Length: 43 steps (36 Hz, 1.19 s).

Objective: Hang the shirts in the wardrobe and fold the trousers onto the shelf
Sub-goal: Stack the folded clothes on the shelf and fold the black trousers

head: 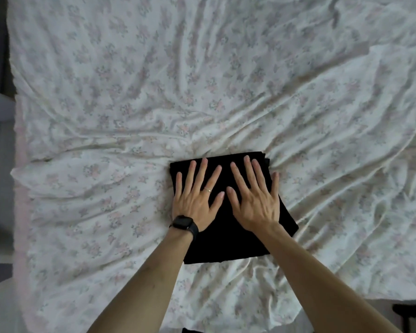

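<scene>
Black trousers (228,243), folded square, flat

We've got a chunky black smartwatch (184,223) strapped on our left wrist and a thin ring (208,190) on the left hand (195,203), forearms (154,272) bare.

Bed w/ floral sheet (154,80), folded black trousers (226,246)

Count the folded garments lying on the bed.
1. The black folded garment lies on the floral sheet at the near middle of the bed, pressed flat under the left hand and right hand. Others may lie out of view.
</scene>
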Available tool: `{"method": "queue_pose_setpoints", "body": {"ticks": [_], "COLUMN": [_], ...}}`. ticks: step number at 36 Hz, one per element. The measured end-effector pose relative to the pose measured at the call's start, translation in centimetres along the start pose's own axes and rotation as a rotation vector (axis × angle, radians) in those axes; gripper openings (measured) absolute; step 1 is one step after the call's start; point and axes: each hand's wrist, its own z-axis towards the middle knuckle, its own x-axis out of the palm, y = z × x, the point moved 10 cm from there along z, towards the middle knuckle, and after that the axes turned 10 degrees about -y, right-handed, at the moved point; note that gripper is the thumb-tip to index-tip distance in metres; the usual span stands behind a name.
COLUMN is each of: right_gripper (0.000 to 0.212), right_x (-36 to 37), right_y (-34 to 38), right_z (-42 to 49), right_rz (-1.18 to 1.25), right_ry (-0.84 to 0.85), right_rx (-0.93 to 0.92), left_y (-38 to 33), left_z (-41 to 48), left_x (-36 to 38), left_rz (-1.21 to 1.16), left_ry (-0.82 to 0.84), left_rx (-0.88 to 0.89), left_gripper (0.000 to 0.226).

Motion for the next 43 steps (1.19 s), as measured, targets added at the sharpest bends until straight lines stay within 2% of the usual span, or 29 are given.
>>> {"method": "queue_pose_setpoints", "body": {"ticks": [10, 15, 18, 20, 21, 23, 26, 28, 30, 33, 36, 37, 39, 40, 43], "right_gripper": [0.067, 0.07, 0.069, 0.064, 0.059, 0.05, 0.054, 0.065, 0.068, 0.058, 0.064, 0.061, 0.05, 0.044, 0.036], "right_x": [2.1, 0.9, -2.8, -6.0, -7.1, -7.5, -3.7, -0.8, 1.3, 2.4, 2.4, 1.7, 0.4, -0.6, -3.9], "right_y": [-1.0, -1.4, -1.5, -1.6, -2.1, -3.3, -3.7, -2.4, -0.7, -1.1, -2.6, -3.2, -4.6, -5.4, -8.7], "right_z": [-0.3, -0.8, -4.1, -7.5, -9.6, -14.0, -20.1, -22.2, -22.3, -20.8, -19.9, -19.9, -19.7, -19.4, -16.7], "right_rz": [0.071, 0.117, 0.194, 0.29, 0.333, 0.494, 0.864, 1.09, 1.286, 1.374, 1.233, 1.155, 1.077, 1.06, 1.03], "right_ry": [-0.019, 0.017, -0.112, -0.248, -0.312, -0.322, -0.187, -0.019, 0.092, 0.018, -0.053, -0.06, -0.127, -0.176, -0.274], "right_rx": [0.121, 0.321, 0.464, 0.541, 0.596, 0.818, 1.267, 1.454, 1.506, 1.52, 1.509, 1.504, 1.495, 1.472, 1.365], "left_y": [0.7, 0.6, -0.4, -0.9, -1.1, -2.0, -2.7, -3.1, -3.3, -3.8, -3.1, -2.6, -2.1, -2.0, -0.6], "left_z": [0.0, 1.2, 3.0, 5.3, 6.5, 8.1, 10.0, 11.1, 11.9, 12.4, 11.8, 11.3, 9.9, 9.5, 7.6], "left_x": [2.0, 0.7, -2.8, -4.5, -4.6, -4.2, -3.4, -2.7, -2.0, -1.1, -0.8, -0.7, -0.7, -0.7, -1.1], "left_rz": [0.031, 0.042, 0.048, 0.014, -0.027, -0.132, -0.265, -0.253, -0.262, -0.264, -0.27, -0.287, -0.359, -0.412, -0.615], "left_ry": [0.04, 0.132, 0.103, 0.146, 0.205, 0.397, 0.602, 0.713, 0.807, 0.844, 0.892, 0.926, 0.976, 0.976, 0.904], "left_rx": [-0.006, 0.0, 0.045, 0.064, 0.065, 0.029, -0.067, -0.084, -0.101, -0.106, -0.158, -0.192, -0.228, -0.233, -0.342], "left_gripper": [0.066, 0.068, 0.066, 0.063, 0.062, 0.061, 0.06, 0.064, 0.067, 0.066, 0.076, 0.073, 0.05, 0.048, 0.06]}}
